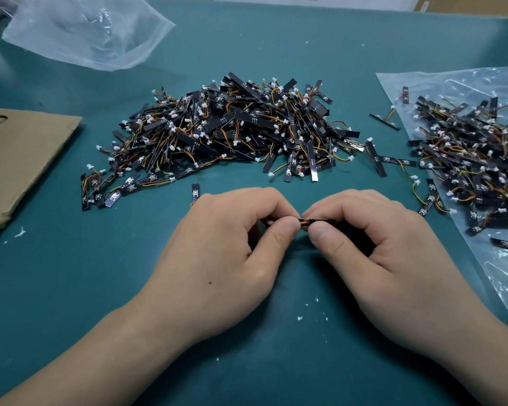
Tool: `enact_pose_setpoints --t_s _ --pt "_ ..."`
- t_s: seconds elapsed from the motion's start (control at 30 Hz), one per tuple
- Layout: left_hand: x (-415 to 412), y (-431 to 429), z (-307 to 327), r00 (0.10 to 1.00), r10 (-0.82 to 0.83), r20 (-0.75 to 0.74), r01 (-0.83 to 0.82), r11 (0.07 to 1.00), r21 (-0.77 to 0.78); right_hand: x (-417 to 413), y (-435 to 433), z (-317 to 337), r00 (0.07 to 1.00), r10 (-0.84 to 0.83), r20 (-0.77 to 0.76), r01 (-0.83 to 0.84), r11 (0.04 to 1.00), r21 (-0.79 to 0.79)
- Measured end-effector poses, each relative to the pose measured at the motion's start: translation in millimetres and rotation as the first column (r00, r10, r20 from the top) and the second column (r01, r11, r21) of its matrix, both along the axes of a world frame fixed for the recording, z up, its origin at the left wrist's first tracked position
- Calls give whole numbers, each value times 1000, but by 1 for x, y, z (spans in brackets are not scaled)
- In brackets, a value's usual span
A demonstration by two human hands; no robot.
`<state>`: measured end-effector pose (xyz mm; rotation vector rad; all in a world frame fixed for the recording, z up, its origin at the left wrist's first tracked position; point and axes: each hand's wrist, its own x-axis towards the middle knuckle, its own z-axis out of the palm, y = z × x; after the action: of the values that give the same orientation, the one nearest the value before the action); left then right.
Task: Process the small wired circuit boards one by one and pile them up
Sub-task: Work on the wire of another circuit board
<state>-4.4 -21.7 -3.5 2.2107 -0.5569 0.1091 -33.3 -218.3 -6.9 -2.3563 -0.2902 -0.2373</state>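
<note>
The left hand (223,253) and the right hand (373,247) meet thumb to thumb over the green table (71,288). Between them they pinch one small circuit board (318,220). Each hand's fingers curl over the top of it and the thumb presses from the near side. Only a thin black edge and a bit of orange wire show between the two thumbs (282,232). The rest of the board is hidden by the fingers, so I cannot tell how it is turned.

Just beyond the left knuckles lies a single board (195,192), partly covered by the hand. Farther out from the fingertips spreads the large pile (226,133) of black boards with tangled orange, yellow and red wires and white plugs. To the right of the right fingers, a second pile (467,165) sits on a clear plastic bag (505,276). A few loose boards (376,158) lie scattered between the two piles.

Well to the left of the left fingers lies flat brown cardboard (21,159). Far beyond it, in the corner, is another crumpled clear bag (79,30). Small white crumbs (305,312) dot the table on the near side of the thumbs, between the wrists.
</note>
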Motion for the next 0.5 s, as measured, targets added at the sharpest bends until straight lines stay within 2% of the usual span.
enact_pose_setpoints --t_s 0.5 --pt "-1 0 1 1000 -25 -7 25 1000 -6 0 1 3 999 0 -42 3 997 73"
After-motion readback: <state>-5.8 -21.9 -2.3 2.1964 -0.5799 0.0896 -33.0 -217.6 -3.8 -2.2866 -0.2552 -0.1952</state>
